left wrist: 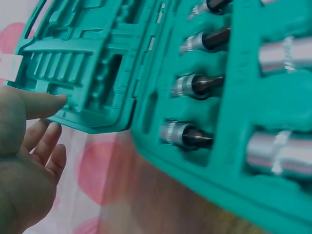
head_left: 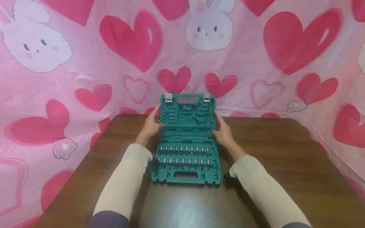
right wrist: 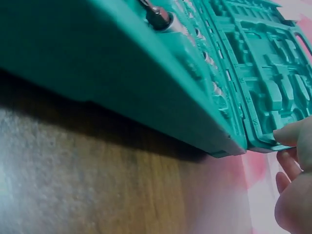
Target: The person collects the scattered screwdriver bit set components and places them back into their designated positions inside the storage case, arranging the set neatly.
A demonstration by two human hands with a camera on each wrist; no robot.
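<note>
A green socket bit case (head_left: 186,180) lies unfolded on the table, its lid (head_left: 186,130) standing up at the back. Two rows of silver-collared bit sockets (head_left: 182,162) fill the base; the lid's moulded slots hold nothing. My left hand (head_left: 151,126) holds the lid's left side edge, the thumb (left wrist: 46,106) on the inner face and the other fingers behind. On the opposite edge, my right hand (head_left: 223,132) pinches the lid the same way, its thumb (right wrist: 288,134) inside. Larger sockets (left wrist: 282,153) show close up in the left wrist view.
The brown wooden table (head_left: 271,164) reaches out on both sides of the case. Behind it hangs a pink cloth (head_left: 242,60) with hearts and rabbits. Two metal latches (head_left: 168,97) sit on the lid's top edge, either side of a handle opening.
</note>
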